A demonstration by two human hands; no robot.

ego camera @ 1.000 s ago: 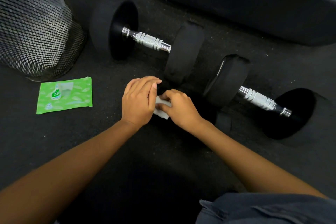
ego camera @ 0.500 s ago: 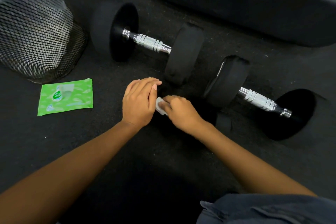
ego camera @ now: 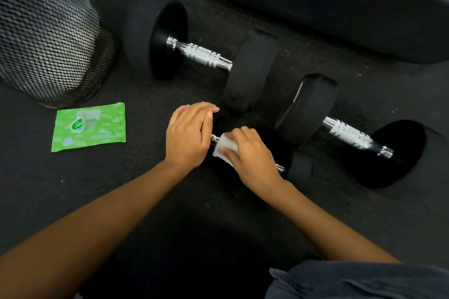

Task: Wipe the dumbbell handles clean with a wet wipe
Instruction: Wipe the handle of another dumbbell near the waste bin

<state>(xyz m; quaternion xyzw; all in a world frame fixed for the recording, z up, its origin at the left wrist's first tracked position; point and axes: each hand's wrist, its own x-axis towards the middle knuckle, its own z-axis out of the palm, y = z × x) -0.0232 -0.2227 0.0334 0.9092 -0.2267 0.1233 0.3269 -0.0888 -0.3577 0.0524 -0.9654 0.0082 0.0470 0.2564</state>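
A small dumbbell lies on the dark floor under my hands; only chrome bits of its handle (ego camera: 279,168) and its black right end (ego camera: 300,168) show. My right hand (ego camera: 252,158) grips a white wet wipe (ego camera: 224,147) wrapped over that handle. My left hand (ego camera: 188,135) rests over the dumbbell's left end, hiding it, with fingers laid flat. A larger dumbbell with a knurled chrome handle (ego camera: 204,54) lies behind. Another large dumbbell with a chrome handle (ego camera: 349,135) lies to the right.
A green wet-wipe packet (ego camera: 88,126) lies flat on the floor at the left. A black mesh bin (ego camera: 46,39) stands at the far left. A big black padded object (ego camera: 328,7) with a white label fills the back. Dark fabric (ego camera: 359,281) is at bottom right.
My right hand has slid the wipe along the small handle toward me, baring a chrome bit by my left hand. The left hand has barely moved.
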